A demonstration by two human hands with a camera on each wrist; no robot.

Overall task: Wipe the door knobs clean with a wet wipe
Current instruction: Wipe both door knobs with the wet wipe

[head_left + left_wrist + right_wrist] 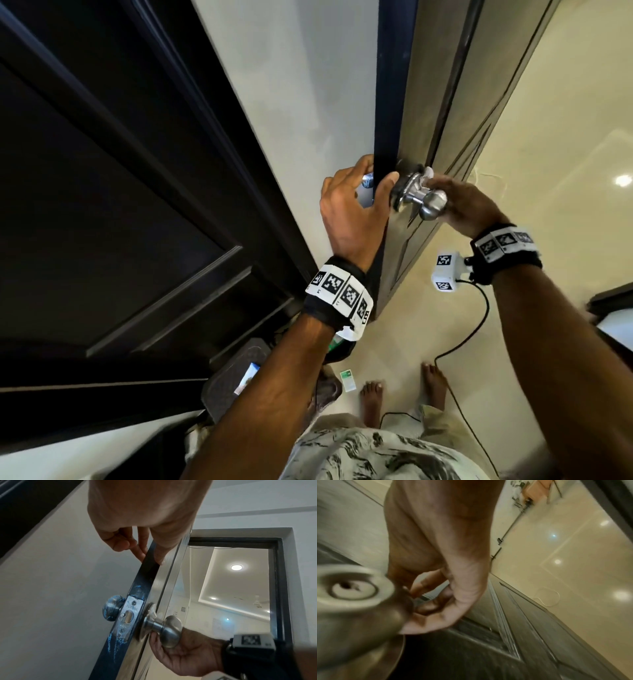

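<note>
Gleaming cream floor (565, 113) w/ black cable (479, 322)

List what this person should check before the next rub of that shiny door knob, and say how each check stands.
1. Door edge steadied by left hand: ok.
2. Wet wipe in right hand: ok, a white bit shows.
3. Wipe touching steel knob: cannot tell.
4. Far knob clean: not ok, blue smears.
5. Cable clear of feet: not ok, runs beside them.

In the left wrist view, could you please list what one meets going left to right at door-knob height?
Blue-smeared knob → latch plate on the door edge → steel knob → right hand → wrist camera.
</note>
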